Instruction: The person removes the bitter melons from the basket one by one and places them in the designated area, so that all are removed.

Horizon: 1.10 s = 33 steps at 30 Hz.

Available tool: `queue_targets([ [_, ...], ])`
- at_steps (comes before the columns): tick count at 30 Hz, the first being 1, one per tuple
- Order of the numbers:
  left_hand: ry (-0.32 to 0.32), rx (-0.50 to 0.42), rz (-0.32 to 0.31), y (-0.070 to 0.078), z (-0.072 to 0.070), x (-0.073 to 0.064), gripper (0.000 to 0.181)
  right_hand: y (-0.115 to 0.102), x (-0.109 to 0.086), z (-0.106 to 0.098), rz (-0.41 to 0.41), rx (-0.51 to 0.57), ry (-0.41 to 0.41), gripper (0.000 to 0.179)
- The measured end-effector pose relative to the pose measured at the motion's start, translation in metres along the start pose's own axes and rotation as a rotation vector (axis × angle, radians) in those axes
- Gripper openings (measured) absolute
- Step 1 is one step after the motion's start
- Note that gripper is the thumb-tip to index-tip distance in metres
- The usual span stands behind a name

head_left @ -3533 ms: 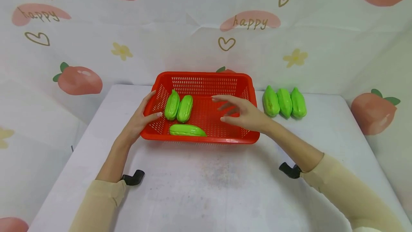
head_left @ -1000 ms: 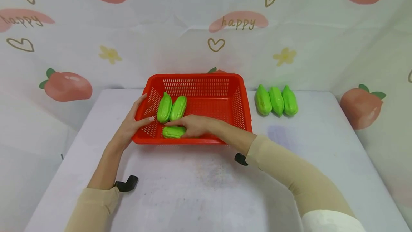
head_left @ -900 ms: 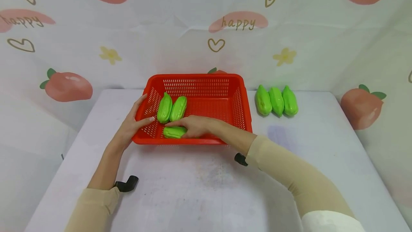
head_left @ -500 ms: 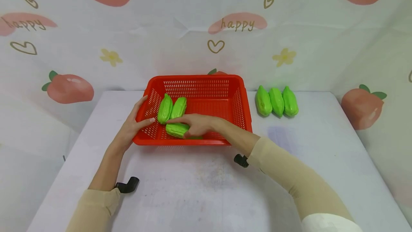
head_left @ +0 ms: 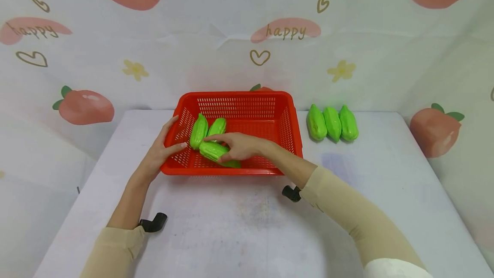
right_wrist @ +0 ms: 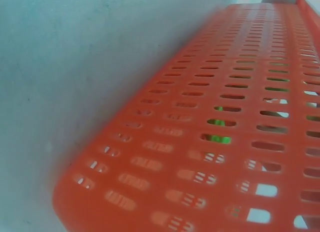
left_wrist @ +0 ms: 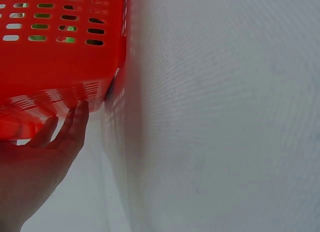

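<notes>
My left hand (head_left: pixel 156 153) holds the left end of a red plastic basket (head_left: pixel 231 171), thumb over the rim and fingers outside. In the left wrist view, the fingers (left_wrist: pixel 80 119) of this hand touch the basket's outer wall. Inside the basket, my right hand (head_left: pixel 243 146) grips a glossy green ridged gourd (head_left: pixel 210 151) between thumb and fingers. This gourd slants, its left end close to two other green gourds (head_left: pixel 198 132) lying side by side at the basket's left. The right wrist view shows the slotted basket wall, with green glimpsed through slots; the right hand is hidden there.
Three more green gourds (head_left: pixel 332 123) lie in a row on the white table (head_left: pixel 247 226), right of the basket. A patterned cloth (head_left: pixel 231 25) hangs behind the table. Dark wrist-worn camera pieces (head_left: pixel 154 222) stick out below the forearms.
My right hand has moved from above the basket to the front gourd and taken hold of it. The gourd has turned from lying along the front wall to a slant. The left hand stays on the basket.
</notes>
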<state>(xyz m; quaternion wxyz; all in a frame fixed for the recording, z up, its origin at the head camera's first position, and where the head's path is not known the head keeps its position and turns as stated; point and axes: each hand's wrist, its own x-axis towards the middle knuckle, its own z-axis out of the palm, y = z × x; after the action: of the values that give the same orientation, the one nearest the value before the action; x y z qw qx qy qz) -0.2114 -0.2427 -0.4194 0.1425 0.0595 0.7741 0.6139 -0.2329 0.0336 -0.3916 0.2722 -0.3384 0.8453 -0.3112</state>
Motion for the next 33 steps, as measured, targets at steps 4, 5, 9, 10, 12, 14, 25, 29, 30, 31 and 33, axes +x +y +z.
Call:
queue_targets([
  [4, 0.001, 0.004, 0.004, -0.001, 0.000, 0.000, 0.080, 0.000, -0.003, -0.002, 0.000, 0.018, 0.014, 0.071],
  [5, 0.001, 0.005, 0.004, -0.001, 0.000, 0.000, 0.080, 0.001, -0.004, -0.003, 0.001, 0.033, 0.015, 0.071],
  [9, 0.002, 0.003, 0.002, -0.001, 0.000, 0.000, 0.079, 0.003, -0.009, -0.007, 0.003, 0.079, 0.031, 0.072],
  [10, 0.002, 0.002, 0.002, -0.001, 0.000, 0.000, 0.079, 0.004, -0.011, -0.008, 0.003, 0.091, 0.037, 0.072],
  [12, 0.003, -0.003, 0.002, -0.002, 0.000, -0.001, 0.079, 0.004, -0.015, -0.011, 0.003, 0.106, 0.060, 0.073],
  [14, 0.002, -0.009, 0.005, -0.002, 0.000, -0.001, 0.079, 0.005, -0.019, -0.015, 0.000, 0.126, 0.080, 0.073],
  [25, 0.008, -0.010, 0.010, -0.004, -0.003, -0.001, 0.080, 0.013, -0.036, -0.025, -0.065, 0.193, 0.160, 0.074],
  [29, 0.005, -0.018, 0.013, -0.004, -0.003, 0.000, 0.080, 0.016, -0.043, -0.028, -0.062, 0.236, 0.171, 0.072],
  [30, 0.003, -0.019, 0.013, -0.004, -0.002, 0.000, 0.080, 0.016, -0.045, -0.029, -0.058, 0.244, 0.176, 0.071],
  [31, 0.003, -0.019, 0.013, -0.004, -0.002, 0.001, 0.080, 0.016, -0.047, -0.030, -0.052, 0.253, 0.182, 0.071],
  [33, 0.003, -0.019, 0.013, -0.003, -0.002, 0.001, 0.080, 0.017, -0.051, -0.032, -0.043, 0.261, 0.197, 0.071],
])
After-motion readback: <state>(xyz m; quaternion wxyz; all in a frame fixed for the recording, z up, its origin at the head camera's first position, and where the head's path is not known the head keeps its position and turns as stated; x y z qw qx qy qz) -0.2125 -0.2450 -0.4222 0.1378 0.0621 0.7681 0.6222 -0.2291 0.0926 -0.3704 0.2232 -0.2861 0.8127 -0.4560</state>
